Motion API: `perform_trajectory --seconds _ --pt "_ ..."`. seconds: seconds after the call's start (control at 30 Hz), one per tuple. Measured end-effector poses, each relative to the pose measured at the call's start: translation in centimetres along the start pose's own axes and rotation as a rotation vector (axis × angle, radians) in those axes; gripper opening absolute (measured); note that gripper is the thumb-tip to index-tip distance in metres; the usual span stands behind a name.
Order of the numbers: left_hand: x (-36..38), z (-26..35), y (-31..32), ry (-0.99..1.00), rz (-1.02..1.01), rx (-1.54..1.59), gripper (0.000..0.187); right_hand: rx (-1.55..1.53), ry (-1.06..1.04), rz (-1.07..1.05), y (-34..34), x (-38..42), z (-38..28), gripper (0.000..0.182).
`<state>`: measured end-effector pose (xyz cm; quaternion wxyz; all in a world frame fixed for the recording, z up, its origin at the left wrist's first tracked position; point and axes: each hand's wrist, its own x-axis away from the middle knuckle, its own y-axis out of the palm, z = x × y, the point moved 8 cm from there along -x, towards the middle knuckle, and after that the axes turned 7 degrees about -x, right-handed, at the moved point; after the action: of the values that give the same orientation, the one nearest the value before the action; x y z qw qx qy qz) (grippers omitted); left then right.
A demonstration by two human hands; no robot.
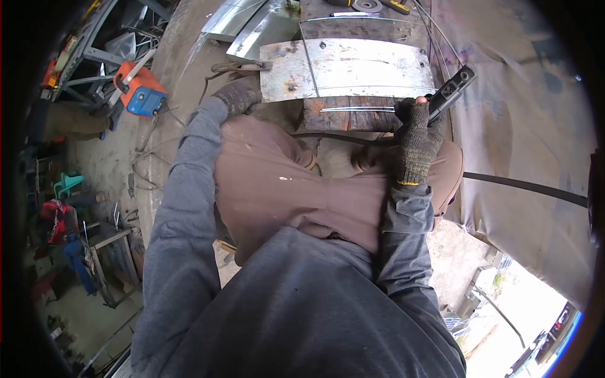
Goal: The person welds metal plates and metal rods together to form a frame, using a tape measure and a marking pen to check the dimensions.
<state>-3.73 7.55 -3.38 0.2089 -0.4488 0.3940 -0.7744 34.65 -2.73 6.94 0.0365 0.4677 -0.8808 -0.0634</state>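
Observation:
My right hand [419,135], in a dark knitted glove, is closed around a black welding electrode holder [452,94]. The holder points up and to the right, past the right end of a curved, scuffed metal plate [353,66]. My left hand [238,96], also gloved, is by the plate's lower left corner; its fingers are too dark to make out. Just above that hand, a worn clamp [236,67] sits at the plate's left edge. Two thin rods [353,109] lie on the dark wooden block [334,121] below the plate, their right ends near my right hand.
Shiny sheet-metal pieces [268,28] lie beyond the plate, with a grinding disc [367,5] at the top. An orange and blue machine [144,94] stands on the left. A dark strap or cable [526,186] runs rightward past my knee; draped cloth [504,132] hangs there.

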Motion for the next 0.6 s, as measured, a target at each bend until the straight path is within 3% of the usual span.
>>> perform_trajectory --seconds 0.03,0.1,0.23,0.3,0.43,0.5,0.6 --pt "0.4 0.3 0.4 -0.004 -0.010 -0.004 0.029 -0.022 0.009 -0.024 -0.2 -0.1 0.4 0.030" --pt "2.9 -1.3 -1.6 -0.376 0.352 -0.116 0.035 -0.014 0.044 -0.026 -0.8 1.0 -0.7 0.030" --pt "4.4 2.5 -5.8 -0.415 0.442 0.039 0.037 0.146 0.004 -0.008 -2.8 2.5 -0.3 0.034" --pt "3.1 6.0 -7.7 -0.243 0.500 0.174 0.037 0.187 -0.062 -0.039 -2.4 2.6 -0.7 0.033" --pt "-1.4 9.8 -8.3 -0.168 0.427 0.113 0.032 0.147 -0.022 -0.138 -0.9 1.9 0.2 0.033" --pt "-3.9 12.4 -7.7 0.047 0.371 -0.165 0.027 0.148 -0.044 -0.147 -0.8 0.7 1.7 0.034" --pt "-5.6 15.1 -7.1 0.078 0.330 -0.321 0.025 0.113 0.009 -0.147 -0.6 0.5 1.9 0.040"
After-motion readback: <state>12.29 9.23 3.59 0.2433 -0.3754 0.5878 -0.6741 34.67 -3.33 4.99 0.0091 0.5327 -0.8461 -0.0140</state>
